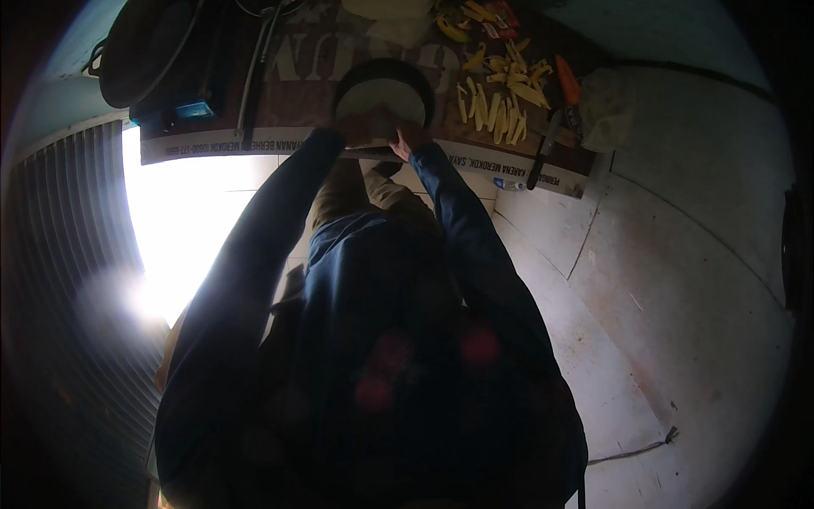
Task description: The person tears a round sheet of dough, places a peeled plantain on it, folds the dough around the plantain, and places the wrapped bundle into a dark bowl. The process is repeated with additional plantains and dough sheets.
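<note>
A dark round bowl stands at the front edge of the table, with a pale, whitish mass inside. My left hand is at its near left side, mostly in shadow. On the near right, my right hand reaches the bowl's edge with bent fingers. Both hands are close together, and the dim light hides whether they grip the rim or something between them. To the right of the bowl, pale yellow cut strips, apparently banana, lie in rows on a wooden board. More yellow pieces are heaped behind them.
A knife with a dark handle overhangs the table's front edge. Beside it are an orange tapered object and a clear plastic bag. A large dark wok and a long metal utensil are at left. A printed banner covers the table.
</note>
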Motion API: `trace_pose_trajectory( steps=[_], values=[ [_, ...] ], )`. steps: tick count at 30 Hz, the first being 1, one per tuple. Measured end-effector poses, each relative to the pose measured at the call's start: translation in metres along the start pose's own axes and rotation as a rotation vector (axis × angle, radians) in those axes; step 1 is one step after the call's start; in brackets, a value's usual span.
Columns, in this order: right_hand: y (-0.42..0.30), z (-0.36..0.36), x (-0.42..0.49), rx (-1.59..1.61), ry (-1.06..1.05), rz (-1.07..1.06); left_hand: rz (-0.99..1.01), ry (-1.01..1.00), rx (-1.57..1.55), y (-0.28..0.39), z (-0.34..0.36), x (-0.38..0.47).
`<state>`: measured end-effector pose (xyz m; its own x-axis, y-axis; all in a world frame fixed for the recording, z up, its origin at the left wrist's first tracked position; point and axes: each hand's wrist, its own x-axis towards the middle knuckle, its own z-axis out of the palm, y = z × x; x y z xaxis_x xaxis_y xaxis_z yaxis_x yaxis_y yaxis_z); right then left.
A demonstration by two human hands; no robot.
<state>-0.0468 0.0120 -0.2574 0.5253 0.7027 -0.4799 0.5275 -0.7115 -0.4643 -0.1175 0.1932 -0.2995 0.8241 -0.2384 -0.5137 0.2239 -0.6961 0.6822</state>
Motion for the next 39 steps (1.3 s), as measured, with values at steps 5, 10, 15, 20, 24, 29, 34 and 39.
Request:
trace_pose_trajectory(
  steps=[5, 10, 15, 20, 24, 29, 34, 39],
  values=[
    [0.002, 0.000, -0.002, 0.045, 0.030, -0.009, -0.219, -0.143, -0.202, 0.005, -0.008, 0.010],
    [0.009, 0.006, 0.000, 0.019, 0.016, 0.005, -0.035, 0.308, 0.534, 0.045, -0.009, 0.002],
    [0.014, 0.015, 0.006, 0.019, -0.029, 0.040, 0.121, 0.286, 0.372, 0.050, -0.018, 0.019],
    [0.013, 0.015, 0.005, 0.042, 0.006, 0.058, 0.168, 0.435, 0.459, 0.039, -0.007, 0.023],
    [0.011, 0.015, 0.007, 0.088, 0.022, 0.115, 0.290, 0.670, 0.584, 0.028, -0.004, 0.019],
    [0.017, 0.022, 0.008, 0.158, 0.072, 0.088, 0.286, 0.626, 0.614, 0.017, -0.002, 0.008],
    [0.026, 0.027, 0.012, 0.097, 0.055, 0.074, 0.231, 0.179, 0.148, 0.019, 0.005, -0.024],
    [0.028, 0.023, 0.015, 0.150, -0.033, 0.022, 0.188, 0.234, -0.082, 0.020, 0.008, -0.046]
  ],
)
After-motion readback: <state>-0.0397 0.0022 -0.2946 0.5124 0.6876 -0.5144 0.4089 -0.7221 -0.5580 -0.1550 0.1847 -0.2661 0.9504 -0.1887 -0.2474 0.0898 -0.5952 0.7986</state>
